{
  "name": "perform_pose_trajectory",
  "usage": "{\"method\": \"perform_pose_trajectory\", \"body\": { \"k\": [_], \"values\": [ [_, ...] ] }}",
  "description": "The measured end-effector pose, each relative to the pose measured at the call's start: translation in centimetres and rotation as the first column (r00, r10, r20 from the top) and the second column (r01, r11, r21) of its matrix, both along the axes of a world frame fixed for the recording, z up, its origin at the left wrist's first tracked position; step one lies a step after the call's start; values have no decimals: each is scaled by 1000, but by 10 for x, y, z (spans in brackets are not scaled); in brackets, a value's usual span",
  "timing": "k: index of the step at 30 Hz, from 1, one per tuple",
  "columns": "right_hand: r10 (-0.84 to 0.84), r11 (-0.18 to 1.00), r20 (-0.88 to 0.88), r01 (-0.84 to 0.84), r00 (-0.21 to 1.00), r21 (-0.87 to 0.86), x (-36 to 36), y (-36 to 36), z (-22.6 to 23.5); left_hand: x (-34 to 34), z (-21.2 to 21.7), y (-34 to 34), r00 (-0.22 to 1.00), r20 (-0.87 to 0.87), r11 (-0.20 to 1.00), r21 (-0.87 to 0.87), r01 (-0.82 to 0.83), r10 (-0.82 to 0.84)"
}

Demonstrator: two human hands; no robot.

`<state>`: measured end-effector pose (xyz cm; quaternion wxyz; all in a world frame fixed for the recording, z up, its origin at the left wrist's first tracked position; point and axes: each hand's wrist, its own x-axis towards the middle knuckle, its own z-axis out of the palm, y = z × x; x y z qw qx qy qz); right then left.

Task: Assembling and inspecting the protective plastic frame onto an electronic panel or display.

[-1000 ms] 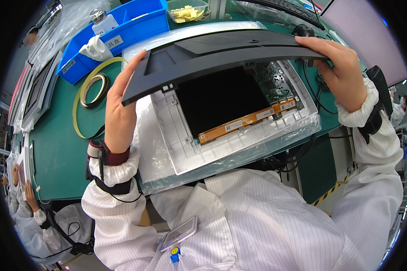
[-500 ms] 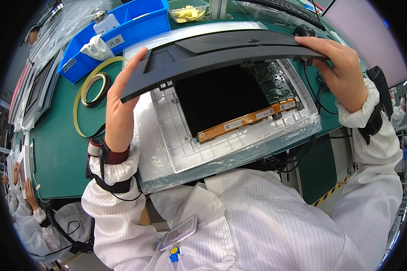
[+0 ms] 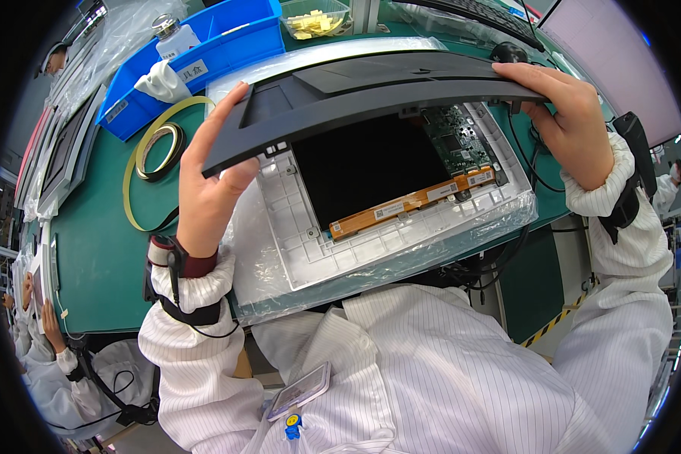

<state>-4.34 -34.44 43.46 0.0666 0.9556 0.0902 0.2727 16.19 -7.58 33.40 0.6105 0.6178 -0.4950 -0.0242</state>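
Note:
Between my two hands, a black plastic back cover [image 3: 348, 102] is held up at a tilt. My left hand [image 3: 213, 170] grips its left end, thumb underneath and fingers along the edge. At the right end, my right hand [image 3: 571, 113] pinches the cover's corner. Below lies a white frame [image 3: 310, 253] with a ribbed inside. It holds a black panel [image 3: 371, 170], a green circuit board [image 3: 461, 140] and an orange strip [image 3: 408, 204] with white labels. The cover hides the far part of the frame.
Clear plastic wrap [image 3: 461, 238] lies under the frame on the green table [image 3: 91, 257]. A tape roll [image 3: 159, 155] with a loose yellow loop is at left. Behind stand a blue bin [image 3: 242, 45] with a bottle [image 3: 175, 38], and a tub [image 3: 318, 19] of yellow pieces. Cables [image 3: 526, 151] run at right.
My left thumb has come into view under the cover's left end, and that hand has shifted slightly right. The cover's left end has moved a little; my right hand has barely moved.

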Motion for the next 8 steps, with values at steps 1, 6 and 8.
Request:
{"method": "perform_pose_trajectory", "body": {
  "k": [1,6,8],
  "values": [
    [0,1000,-3,0,1000,1,0,0,0,-1,1,-1,1000,0,1000,18,-20,20],
    [12,1000,12,-12,1000,-15,2,3,1,-2,2,-5,976,164,989,-57,-136,144],
    [0,1000,-9,0,1000,4,3,4,3,-7,6,-9,961,177,977,-82,-199,210]
  ]
}}
